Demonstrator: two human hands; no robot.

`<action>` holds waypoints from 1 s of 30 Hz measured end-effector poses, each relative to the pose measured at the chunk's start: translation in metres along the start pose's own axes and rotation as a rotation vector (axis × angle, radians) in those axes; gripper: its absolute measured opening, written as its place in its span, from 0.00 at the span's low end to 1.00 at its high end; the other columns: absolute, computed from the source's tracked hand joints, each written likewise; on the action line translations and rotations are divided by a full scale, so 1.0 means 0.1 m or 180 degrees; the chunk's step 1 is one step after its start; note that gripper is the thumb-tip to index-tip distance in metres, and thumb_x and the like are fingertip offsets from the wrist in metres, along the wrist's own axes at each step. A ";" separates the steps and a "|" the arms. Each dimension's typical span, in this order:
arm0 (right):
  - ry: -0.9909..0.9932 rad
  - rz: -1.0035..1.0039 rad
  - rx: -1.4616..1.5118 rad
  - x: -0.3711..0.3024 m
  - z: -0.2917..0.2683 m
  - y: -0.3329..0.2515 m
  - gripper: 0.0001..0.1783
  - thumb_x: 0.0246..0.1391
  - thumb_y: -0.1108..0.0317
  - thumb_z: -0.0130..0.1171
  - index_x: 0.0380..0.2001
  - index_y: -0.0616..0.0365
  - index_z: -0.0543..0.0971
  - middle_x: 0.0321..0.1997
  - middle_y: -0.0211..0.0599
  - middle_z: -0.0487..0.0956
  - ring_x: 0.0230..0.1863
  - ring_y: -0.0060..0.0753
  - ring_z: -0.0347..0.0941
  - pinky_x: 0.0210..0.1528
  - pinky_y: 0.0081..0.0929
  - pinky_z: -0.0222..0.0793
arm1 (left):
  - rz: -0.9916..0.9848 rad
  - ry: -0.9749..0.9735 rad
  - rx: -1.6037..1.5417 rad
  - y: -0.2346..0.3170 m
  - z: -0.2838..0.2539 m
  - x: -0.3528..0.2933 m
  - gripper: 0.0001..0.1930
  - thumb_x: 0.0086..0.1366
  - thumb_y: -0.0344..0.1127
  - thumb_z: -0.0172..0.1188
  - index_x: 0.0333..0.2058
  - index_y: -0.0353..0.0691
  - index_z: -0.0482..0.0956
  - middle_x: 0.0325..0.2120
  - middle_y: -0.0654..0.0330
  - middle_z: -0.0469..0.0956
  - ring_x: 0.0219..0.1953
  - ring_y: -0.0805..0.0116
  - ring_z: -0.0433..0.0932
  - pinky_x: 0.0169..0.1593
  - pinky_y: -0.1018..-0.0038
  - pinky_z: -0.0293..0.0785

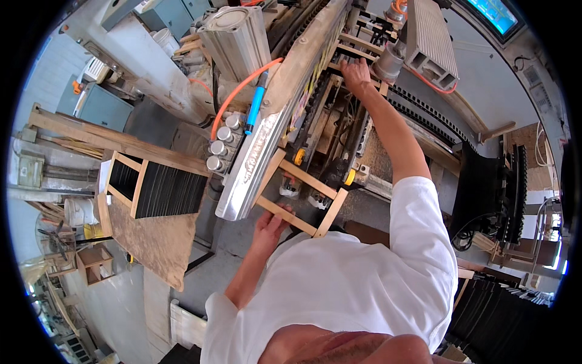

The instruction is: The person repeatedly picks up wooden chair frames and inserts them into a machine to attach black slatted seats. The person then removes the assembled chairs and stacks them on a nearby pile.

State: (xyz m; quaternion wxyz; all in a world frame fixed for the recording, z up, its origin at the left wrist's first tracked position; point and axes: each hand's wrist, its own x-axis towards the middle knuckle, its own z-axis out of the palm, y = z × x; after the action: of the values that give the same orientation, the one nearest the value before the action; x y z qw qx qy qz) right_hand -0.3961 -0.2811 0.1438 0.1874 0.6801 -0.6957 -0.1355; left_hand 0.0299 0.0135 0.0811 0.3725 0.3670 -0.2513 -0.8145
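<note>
- Hard to see: underside of L hand point(271, 227), so thumb placement is unclear; tips of R hand point(356, 74) are small & partly lost among dark machine parts.
- Cut off/covered: far frame point(362, 42), top ctr, is partly blocked by R hand & the round metal motor point(389, 62); screen point(497, 15) is clipped at upper R; white shirt point(339, 279) covers much of btm ctr.
- Near frame point(333, 212), pale wood, 4 bars, sits approx mid-pic, tilted, just in front of the shirt.
- L hand is at near frame's lower L bar, fingers closed on it; rest of near frame extends up & R of that hand.
- R hand, arm stretched to top ctr, has fingers bent down at far frame; can't tell if pinching or just resting.
- Far frame's bars lie right at & above R hand's fingertips; near frame is well below it, lower in pic.
- Metal beam point(260, 164) w/ blue marker point(255, 106) on it runs L of both frames.
</note>
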 end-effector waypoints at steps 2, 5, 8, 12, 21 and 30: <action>-0.0025 0.0094 0.0051 0.13 0.07 0.06 0.20 0.50 0.69 0.61 0.46 0.61 0.71 0.33 0.43 0.83 0.45 0.43 0.75 0.51 0.38 0.58 | 0.0032 0.0078 -0.0061 0.01 -0.06 -0.07 0.16 0.70 0.35 0.53 0.54 0.39 0.69 0.48 0.57 0.76 0.53 0.61 0.75 0.58 0.63 0.70; -0.0073 0.0179 0.0027 0.35 0.14 0.19 0.19 0.50 0.70 0.60 0.47 0.59 0.72 0.38 0.42 0.83 0.46 0.43 0.76 0.52 0.39 0.60 | 0.0161 0.0336 -0.0138 0.02 -0.10 -0.09 0.15 0.70 0.34 0.52 0.53 0.38 0.69 0.47 0.56 0.76 0.52 0.60 0.75 0.58 0.63 0.70; -0.0010 0.0160 0.0097 0.46 0.17 0.27 0.17 0.51 0.71 0.60 0.46 0.56 0.73 0.37 0.38 0.83 0.46 0.42 0.76 0.52 0.40 0.61 | 0.0344 0.0584 -0.0210 -0.10 -0.20 -0.07 0.15 0.70 0.34 0.53 0.52 0.38 0.70 0.47 0.56 0.76 0.52 0.60 0.75 0.58 0.62 0.70; 0.0016 0.0005 0.0499 0.53 0.24 0.37 0.15 0.50 0.74 0.55 0.44 0.56 0.73 0.37 0.44 0.82 0.43 0.48 0.78 0.52 0.45 0.63 | 0.0297 0.0774 -0.0433 -0.21 -0.17 -0.03 0.15 0.69 0.35 0.54 0.52 0.37 0.69 0.48 0.56 0.76 0.52 0.60 0.75 0.58 0.60 0.70; 0.0007 -0.0181 0.0931 0.61 0.34 0.55 0.13 0.49 0.74 0.56 0.41 0.59 0.73 0.35 0.47 0.82 0.43 0.52 0.78 0.47 0.50 0.67 | 0.0208 0.0949 -0.0590 -0.49 -0.08 0.13 0.15 0.70 0.36 0.52 0.52 0.36 0.69 0.50 0.56 0.75 0.53 0.60 0.75 0.58 0.61 0.70; 0.0467 -0.0356 0.0812 0.53 0.30 0.46 0.15 0.48 0.74 0.55 0.42 0.58 0.73 0.38 0.45 0.81 0.46 0.49 0.77 0.54 0.50 0.63 | 0.0405 0.1216 -0.0500 -0.66 -0.01 0.16 0.16 0.70 0.36 0.51 0.52 0.35 0.69 0.51 0.55 0.74 0.53 0.62 0.74 0.57 0.63 0.70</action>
State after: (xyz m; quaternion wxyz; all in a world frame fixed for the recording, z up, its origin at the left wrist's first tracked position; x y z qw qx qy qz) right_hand -0.4505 -0.3346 0.1415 0.1420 0.7441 -0.6527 -0.0062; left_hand -0.0041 0.0401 0.0284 0.4915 0.4680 -0.1346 -0.7220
